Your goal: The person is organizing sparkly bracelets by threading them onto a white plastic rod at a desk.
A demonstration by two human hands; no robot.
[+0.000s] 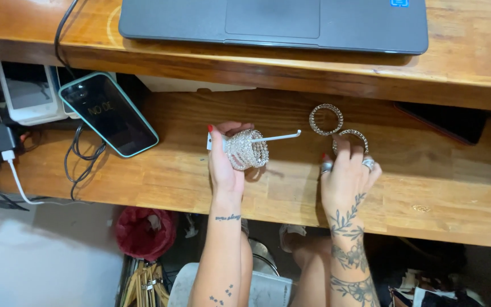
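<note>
Wooden tabletop [160,176] below a laptop [274,23]: your left hand [225,165] grips a white peg [277,137] stacked with bracelets [247,149], your right hand [348,176] pinches another bracelet [352,136].

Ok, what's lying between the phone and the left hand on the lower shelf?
Only bare wood of the lower shelf shows between the phone and the left hand in the head view.

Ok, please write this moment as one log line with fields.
left hand: holds white hook with stacked bracelets | right hand: on bracelet on shelf | loose bracelet beside
</note>
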